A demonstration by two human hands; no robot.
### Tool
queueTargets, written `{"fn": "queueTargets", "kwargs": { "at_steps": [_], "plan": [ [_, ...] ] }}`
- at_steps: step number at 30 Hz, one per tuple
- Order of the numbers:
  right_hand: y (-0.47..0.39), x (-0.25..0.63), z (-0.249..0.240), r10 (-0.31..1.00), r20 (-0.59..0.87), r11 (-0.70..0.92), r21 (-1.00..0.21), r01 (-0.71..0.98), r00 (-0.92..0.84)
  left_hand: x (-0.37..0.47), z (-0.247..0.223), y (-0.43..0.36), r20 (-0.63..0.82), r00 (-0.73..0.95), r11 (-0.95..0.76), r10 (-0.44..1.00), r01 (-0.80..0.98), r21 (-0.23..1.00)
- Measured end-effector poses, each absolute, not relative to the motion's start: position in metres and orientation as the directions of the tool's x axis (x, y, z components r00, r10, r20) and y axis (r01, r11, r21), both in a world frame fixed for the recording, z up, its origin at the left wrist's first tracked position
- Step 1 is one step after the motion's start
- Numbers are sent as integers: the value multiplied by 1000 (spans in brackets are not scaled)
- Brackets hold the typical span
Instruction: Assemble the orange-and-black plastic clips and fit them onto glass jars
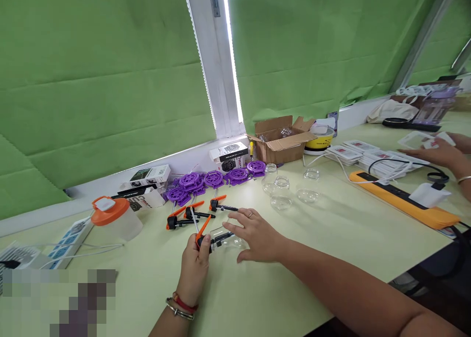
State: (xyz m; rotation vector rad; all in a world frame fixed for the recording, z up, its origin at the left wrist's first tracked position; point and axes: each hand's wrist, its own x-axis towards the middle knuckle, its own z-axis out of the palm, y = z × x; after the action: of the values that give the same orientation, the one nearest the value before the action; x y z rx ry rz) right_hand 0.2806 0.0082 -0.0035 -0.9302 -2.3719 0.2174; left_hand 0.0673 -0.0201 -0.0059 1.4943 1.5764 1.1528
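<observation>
A black pump head with an orange lever (203, 231) is closed in my left hand (196, 258), low in the middle of the view. Its black stem lies inside a clear bottle (230, 240), which is tilted on its side. My right hand (255, 235) is at the bottle's far end, thumb and fingers spread around it; whether the fingertips touch the glass is hard to tell. Just beyond my hands lie several similar black and orange pump heads (198, 214). Clear bottles (281, 194) stand to the right, behind my right hand.
Purple round parts (213, 179) line the back, near small printed boxes (228, 153) and an open cardboard box (283, 143). An orange-lidded cup (123, 221) stands left. An orange power strip (405, 199) lies right, with white card stacks (382, 160) and another person's hands (447, 155) beyond.
</observation>
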Motion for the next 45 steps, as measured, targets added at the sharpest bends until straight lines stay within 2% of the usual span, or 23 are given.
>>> {"fn": "queueTargets", "kwargs": {
  "at_steps": [2, 4, 8, 11, 16, 26, 30, 32, 35, 37, 40, 42, 45],
  "plan": [
    [7, 278, -5, 685, 456, 714, -266, 648, -568, 68, -4, -24, 124, -83, -84, 989, 377, 922],
    [11, 278, -8, 712, 499, 672, -284, 684, -494, 68, -2, -26, 153, -23, -135, 988, 358, 924],
    [31, 285, -13, 799, 573, 521, -508, 686, -182, 65, -1, -27, 183, 46, -186, 982, 406, 895],
    [55, 290, -21, 878, 477, 355, -689, 632, 26, 61, -3, -23, 172, 44, -173, 984, 470, 866],
    [97, 298, -44, 955, 287, 184, -778, 600, 79, 55, -9, -17, 180, 26, -169, 983, 498, 851],
    [128, 300, -48, 972, 222, 131, -783, 608, 76, 53, -12, -16, 175, 24, -165, 984, 489, 856],
    [125, 299, -49, 971, 232, 135, -750, 647, 66, 51, -13, -14, 175, 35, -170, 984, 489, 856],
    [118, 295, -48, 936, 339, 179, -694, 697, 97, 51, -13, -13, 172, 30, -166, 985, 479, 862],
    [101, 283, -39, 806, 588, 311, -521, 795, 70, 52, -12, -13, 171, 19, -161, 985, 454, 876],
    [88, 270, -33, 765, 638, 412, -380, 828, -88, 52, -12, -13, 168, 20, -159, 986, 443, 882],
    [76, 250, -27, 829, 467, 461, -259, 849, -307, 51, -13, -12, 147, 23, -143, 989, 435, 889],
    [75, 241, -28, 884, 340, 410, -233, 882, -321, 50, -13, -12, 131, 19, -126, 991, 433, 893],
    [80, 237, -34, 922, 262, 348, -230, 909, -286, 49, -12, -12, 124, 6, -114, 992, 431, 895]
  ]
}}
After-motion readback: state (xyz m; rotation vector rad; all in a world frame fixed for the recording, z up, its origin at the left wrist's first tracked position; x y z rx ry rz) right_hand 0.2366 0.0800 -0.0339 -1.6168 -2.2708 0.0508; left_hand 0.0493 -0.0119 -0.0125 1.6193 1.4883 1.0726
